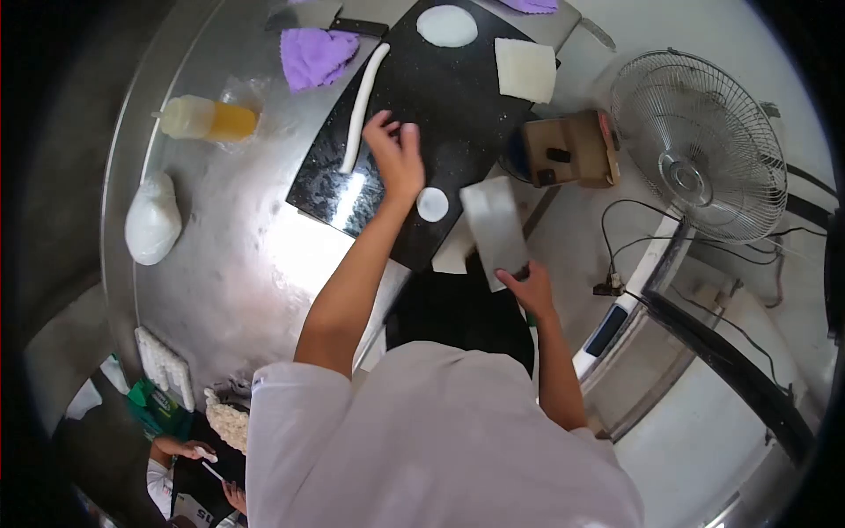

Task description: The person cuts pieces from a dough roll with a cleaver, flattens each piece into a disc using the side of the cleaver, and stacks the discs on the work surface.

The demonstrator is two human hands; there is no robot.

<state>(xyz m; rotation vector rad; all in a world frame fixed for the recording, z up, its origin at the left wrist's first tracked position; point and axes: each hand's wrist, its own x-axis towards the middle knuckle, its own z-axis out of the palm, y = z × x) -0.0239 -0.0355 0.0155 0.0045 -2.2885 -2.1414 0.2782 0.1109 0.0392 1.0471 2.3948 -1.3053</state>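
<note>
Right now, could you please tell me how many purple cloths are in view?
2: one purple cloth left of the black board, near a knife handle; another purple cloth cut off by the picture's top edge.

So the left arm [352, 273] is stretching way out front, angling inward a bit, with the left hand [398, 163] opening up and its fingers [378, 126] kinda loosely curling. Meanwhile the right arm [558, 361] is reaching less far, and the right hand [526, 289] is gripping, lower and off to the right.
</note>
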